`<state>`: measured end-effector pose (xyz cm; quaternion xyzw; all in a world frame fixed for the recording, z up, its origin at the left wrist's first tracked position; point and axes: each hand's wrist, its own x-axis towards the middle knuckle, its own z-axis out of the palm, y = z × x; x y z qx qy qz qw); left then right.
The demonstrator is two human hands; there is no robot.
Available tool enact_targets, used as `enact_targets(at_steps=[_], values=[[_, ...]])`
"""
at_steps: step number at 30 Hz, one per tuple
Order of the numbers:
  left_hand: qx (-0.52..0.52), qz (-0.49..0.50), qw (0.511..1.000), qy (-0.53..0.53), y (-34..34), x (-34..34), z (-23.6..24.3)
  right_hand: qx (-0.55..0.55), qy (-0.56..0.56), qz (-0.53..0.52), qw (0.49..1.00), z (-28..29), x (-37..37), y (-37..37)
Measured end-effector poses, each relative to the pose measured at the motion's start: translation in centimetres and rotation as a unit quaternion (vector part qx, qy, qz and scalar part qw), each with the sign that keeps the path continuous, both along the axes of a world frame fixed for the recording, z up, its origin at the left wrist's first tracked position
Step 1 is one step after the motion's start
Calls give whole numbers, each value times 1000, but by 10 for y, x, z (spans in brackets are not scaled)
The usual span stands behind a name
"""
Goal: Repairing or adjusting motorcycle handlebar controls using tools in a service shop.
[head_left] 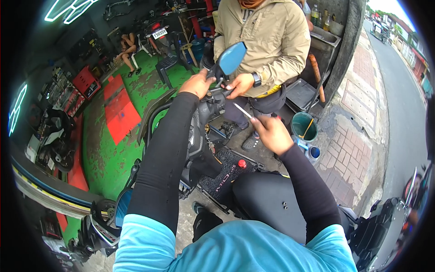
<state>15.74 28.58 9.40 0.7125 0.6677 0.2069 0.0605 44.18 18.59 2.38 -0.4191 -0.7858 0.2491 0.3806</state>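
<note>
My left hand (195, 86) is closed on the scooter's handlebar at the base of a blue-tinted mirror (231, 58). My right hand (272, 133) holds a slim silver tool (241, 110), angled up toward the handlebar, a short way apart from it. Another person's hand (240, 84), with a dark watch, grips by the mirror stem, close beside my left hand. The dark scooter (195, 136) stands below my arms, with small metal pieces (285, 205) on its black seat (260, 199).
A person in a tan jacket (269, 41) stands opposite, beside a green bucket (303, 124), blue jug (311, 154) and sink (324, 36). A red ramp (121, 109), chair (165, 72), seated person (129, 47) and parked motorcycles (61, 140) are left; a sidewalk and road (396, 104) lie right.
</note>
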Motion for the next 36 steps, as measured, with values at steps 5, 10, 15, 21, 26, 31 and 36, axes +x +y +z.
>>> enact_targets(at_steps=[5,10,15,21,26,31,36], values=[[30,49,998,40,2,-3,0,-191,21,-167,967,-91,97,-75],[87,-30,994,55,30,-38,-5,-146,-128,-296,935,-182,180,-169],[72,23,997,31,31,-33,2,-200,-193,-357,892,-216,206,-243],[361,-48,925,-104,-114,139,-24,-158,-270,-364,877,-259,215,-288],[75,-304,940,-134,-210,201,-131,-102,-248,-360,894,-234,175,-270],[-111,-412,903,-50,-245,224,-247,-139,-231,-284,920,-253,138,-249],[-117,-431,894,25,-255,265,-307,-155,-198,-282,926,-273,142,-258]])
